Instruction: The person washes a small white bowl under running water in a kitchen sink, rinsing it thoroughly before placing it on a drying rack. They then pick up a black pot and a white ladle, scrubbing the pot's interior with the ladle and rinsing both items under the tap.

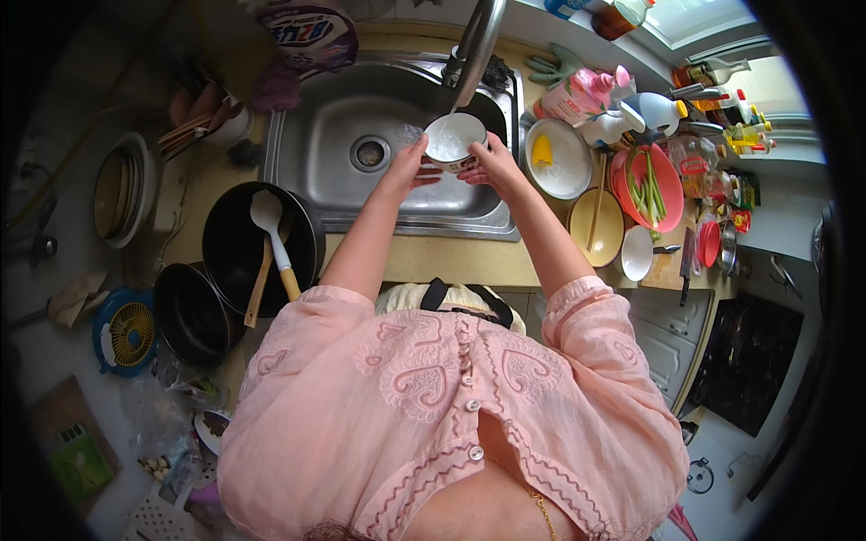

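Note:
A small white bowl [456, 135] with a patterned outside is held over the sink [316, 153], right below the metal tap [480, 54]. Water runs from the spout into it. My left hand [409, 169] grips its left side, and my right hand [494, 166] is closed round its right side. To the left of the bowl, the drain [369, 153] shows in the sink floor. Some fingers are partly hidden beneath the bowl.
Right of the sink stand a white basin [568, 176] holding a yellow sponge [541, 151], a yellow bowl with chopsticks [595, 225], and a red basin [622, 185] with green vegetables. Bottles line the back right. Two black pots [230, 225] sit left, one holding a ladle [267, 212].

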The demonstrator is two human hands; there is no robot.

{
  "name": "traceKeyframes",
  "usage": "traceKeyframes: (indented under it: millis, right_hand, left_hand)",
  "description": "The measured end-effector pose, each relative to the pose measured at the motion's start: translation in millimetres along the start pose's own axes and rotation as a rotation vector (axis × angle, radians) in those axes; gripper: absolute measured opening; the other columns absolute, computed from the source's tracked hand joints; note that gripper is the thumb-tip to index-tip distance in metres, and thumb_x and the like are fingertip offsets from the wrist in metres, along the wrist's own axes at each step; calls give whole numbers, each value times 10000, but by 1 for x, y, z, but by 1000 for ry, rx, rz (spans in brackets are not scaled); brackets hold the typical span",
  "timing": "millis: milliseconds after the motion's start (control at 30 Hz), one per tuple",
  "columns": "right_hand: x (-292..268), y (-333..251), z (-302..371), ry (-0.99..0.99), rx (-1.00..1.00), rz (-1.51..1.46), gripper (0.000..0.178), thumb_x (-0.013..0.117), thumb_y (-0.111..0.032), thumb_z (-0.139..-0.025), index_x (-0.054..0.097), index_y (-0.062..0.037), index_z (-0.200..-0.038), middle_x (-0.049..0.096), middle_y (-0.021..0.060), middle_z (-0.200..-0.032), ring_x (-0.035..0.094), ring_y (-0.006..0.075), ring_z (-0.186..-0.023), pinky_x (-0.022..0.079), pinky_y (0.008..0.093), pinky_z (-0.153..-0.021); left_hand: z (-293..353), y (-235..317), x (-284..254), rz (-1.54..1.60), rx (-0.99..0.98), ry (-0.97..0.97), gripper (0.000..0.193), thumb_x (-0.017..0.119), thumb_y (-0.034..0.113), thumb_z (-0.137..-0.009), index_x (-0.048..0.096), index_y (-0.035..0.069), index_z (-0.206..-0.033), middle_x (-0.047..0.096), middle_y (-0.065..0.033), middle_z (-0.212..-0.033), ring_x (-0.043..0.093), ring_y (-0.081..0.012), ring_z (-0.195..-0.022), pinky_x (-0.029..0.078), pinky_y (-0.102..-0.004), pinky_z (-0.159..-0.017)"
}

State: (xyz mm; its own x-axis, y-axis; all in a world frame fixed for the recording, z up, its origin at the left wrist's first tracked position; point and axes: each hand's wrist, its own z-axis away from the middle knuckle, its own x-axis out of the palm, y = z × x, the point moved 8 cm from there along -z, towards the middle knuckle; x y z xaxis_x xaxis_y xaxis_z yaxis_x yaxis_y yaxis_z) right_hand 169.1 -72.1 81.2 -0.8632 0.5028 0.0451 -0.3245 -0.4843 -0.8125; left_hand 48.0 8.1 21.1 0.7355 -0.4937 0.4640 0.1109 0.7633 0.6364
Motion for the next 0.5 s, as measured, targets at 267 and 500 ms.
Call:
traceKeyframes:
  millis: [267,500]
  right_hand:
    - [14,-52,10,292,-915,952,257,594,-90,-779,575,-49,-1032,601,165,-924,579,352,-897,472,371,-806]
    - [71,-14,-60,-236,-745,1369,110,581,-80,-689,626,-34,-778,617,164,-762,597,340,-741,482,388,-670]
  left_hand:
    - [17,2,0,29,84,-38,595,530,-36,-751,290,69,-1285,478,-140,-1126,585,-290,-962,577,-437,-742]
    - [25,-6,-1,40,155,67,660,555,-25,-721,270,69,-1309,453,-129,-1148,588,-269,-934,599,-409,-663]
